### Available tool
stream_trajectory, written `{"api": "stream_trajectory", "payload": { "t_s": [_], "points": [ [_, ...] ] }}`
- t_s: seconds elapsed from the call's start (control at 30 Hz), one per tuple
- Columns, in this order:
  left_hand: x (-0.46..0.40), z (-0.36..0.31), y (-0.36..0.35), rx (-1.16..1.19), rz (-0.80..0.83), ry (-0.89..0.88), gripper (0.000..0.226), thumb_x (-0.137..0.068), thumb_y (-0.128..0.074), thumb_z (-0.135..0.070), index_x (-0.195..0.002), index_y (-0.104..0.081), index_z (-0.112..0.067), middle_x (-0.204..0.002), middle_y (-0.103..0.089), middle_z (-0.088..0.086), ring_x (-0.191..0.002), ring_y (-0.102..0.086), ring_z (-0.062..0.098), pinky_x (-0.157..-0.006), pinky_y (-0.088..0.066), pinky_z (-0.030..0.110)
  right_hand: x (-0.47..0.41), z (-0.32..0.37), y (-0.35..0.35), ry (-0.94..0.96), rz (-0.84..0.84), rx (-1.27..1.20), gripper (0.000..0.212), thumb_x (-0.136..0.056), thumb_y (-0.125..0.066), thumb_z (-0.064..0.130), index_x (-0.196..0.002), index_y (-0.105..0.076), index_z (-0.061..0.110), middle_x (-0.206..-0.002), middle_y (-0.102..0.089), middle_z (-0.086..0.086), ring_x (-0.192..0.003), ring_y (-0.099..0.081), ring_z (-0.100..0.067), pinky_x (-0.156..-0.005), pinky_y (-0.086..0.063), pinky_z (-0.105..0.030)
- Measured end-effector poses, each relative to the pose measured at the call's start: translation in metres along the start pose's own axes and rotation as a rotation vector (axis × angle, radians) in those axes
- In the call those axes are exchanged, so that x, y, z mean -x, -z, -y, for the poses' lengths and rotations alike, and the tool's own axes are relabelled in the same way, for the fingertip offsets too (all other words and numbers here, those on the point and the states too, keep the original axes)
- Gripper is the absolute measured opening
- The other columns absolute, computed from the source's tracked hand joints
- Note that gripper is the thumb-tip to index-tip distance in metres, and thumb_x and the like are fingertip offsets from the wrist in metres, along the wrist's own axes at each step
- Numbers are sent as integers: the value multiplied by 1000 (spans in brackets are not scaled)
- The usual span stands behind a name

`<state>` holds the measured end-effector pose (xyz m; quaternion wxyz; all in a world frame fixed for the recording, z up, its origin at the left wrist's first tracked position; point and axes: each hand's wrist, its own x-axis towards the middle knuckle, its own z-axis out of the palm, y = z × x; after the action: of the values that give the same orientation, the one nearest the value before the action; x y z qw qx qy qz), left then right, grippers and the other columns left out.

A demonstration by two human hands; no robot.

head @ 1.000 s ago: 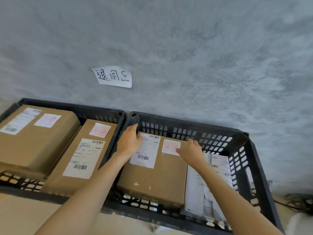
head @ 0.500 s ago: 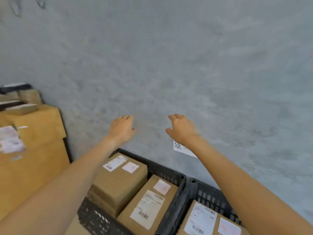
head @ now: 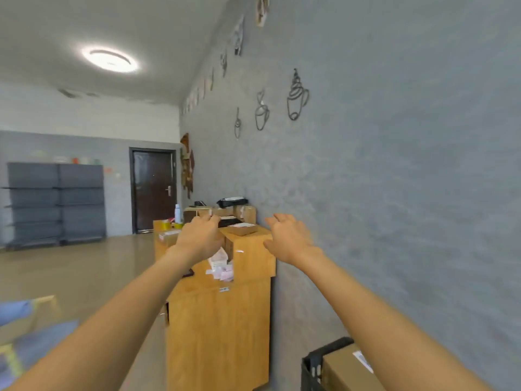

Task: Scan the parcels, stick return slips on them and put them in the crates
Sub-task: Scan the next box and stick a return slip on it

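Both arms reach forward in mid-air, holding nothing. My left hand [head: 198, 238] hangs with loosely curled fingers in front of a wooden counter [head: 222, 320]. My right hand [head: 287, 239] is spread with relaxed fingers beside the grey wall. On the counter lie several brown parcels [head: 242, 228] and a heap of small pink-and-white return slips [head: 221, 266]. At the bottom right, a corner of a black crate [head: 313, 365] shows, with a brown parcel [head: 342, 368] inside bearing a white label.
A grey wall [head: 394, 193] with wire cup ornaments runs along the right. A white bottle [head: 177, 213] and tape rolls stand on the counter's far end. Grey shelving [head: 56, 201] and a dark door [head: 152, 190] lie across the bare floor at left.
Both hands left the parcel in the right crate and lifted away. The view swung up and left, from the crates to the counter and the room.
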<state>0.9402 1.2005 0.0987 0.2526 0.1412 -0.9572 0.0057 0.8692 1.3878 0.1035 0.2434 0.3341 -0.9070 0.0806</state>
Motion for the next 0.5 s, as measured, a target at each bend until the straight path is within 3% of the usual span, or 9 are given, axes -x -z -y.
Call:
{"api": "stream_trajectory", "payload": {
  "t_s": [0.2, 0.5],
  "points": [
    [20, 122, -4, -74, 83, 202, 51, -94, -54, -27, -141, -40, -13, -140, -49, 10, -127, -45, 28, -100, -43, 40, -61, 92, -55, 120, 48, -68, 50, -93, -53, 29, -140, -44, 15, -141, -46, -7, -129, -42, -28, -100, -40, -39],
    [-24, 227, -48, -144, 103, 376, 53, -96, -51, -25, -145, -35, -10, -147, -41, 11, -135, -37, 29, -106, -35, 40, -176, 175, -147, 259, 60, -139, 55, -94, -56, 32, -145, -39, 19, -149, -40, -6, -134, -39, -26, -102, -41, -38]
  ]
}}
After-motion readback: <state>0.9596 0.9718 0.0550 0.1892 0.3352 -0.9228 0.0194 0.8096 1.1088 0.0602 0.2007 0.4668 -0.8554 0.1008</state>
